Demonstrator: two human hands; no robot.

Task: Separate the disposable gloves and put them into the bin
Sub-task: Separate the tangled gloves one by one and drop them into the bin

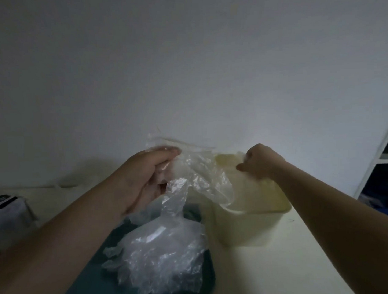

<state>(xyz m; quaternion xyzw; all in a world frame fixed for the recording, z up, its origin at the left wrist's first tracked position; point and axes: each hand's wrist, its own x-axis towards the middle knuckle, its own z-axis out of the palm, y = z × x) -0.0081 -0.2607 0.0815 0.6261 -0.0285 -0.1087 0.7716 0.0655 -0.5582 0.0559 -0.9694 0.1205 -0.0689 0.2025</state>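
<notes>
A heap of clear disposable gloves (pixel 161 258) lies on a dark green tray (pixel 94 280) at the bottom centre. My left hand (pixel 143 179) is raised above the heap and grips a bunch of clear gloves (pixel 200 166) that stretches rightward. My right hand (pixel 258 161) pinches the far end of one glove over the pale cream bin (pixel 253 224). The stretched plastic drapes over the bin's left rim. A strand of plastic hangs from my left hand down to the heap.
A white wall stands close behind the pale table (pixel 291 264). A white box with dark markings (pixel 8 210) sits at the left edge. A white shelf frame (pixel 384 149) rises at the far right.
</notes>
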